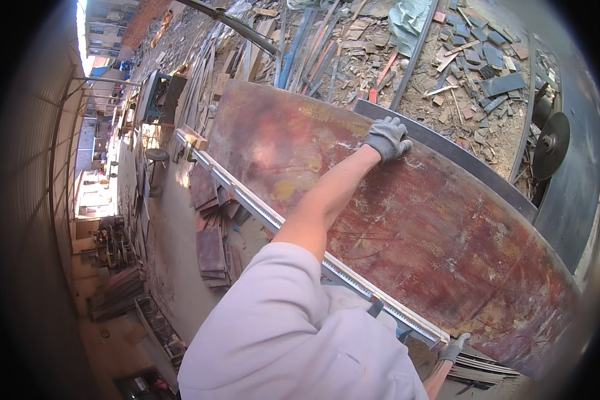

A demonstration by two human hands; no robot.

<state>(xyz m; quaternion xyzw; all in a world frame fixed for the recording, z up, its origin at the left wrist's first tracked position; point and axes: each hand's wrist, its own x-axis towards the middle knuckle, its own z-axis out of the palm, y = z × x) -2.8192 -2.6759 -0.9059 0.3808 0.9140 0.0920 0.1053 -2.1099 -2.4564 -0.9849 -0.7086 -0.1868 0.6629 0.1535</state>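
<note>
A large red-brown, stained sheet of board (440, 247) lies slantwise before me, its surface scuffed with yellowish patches. My left hand (387, 139), in a grey knitted glove, is at the board's far edge, with fingers bent over that edge. At the near right part of the board is my right hand (453, 349), also gloved, closed at its near edge; its lower fingers are hidden. A long metal rail with ruler marks (347, 272) runs along the board's near side, close to my body. Beyond the far edge is a dark metal strip (447, 148).
A round saw blade or disc (551, 145) stands at the far right beside a dark metal surface (573, 207). Wood offcuts (473, 60) and long strips (307, 53) litter the ground beyond. Stacked board pieces (211, 253) lie on the left floor; thin sheets (480, 368) sit below my right hand.
</note>
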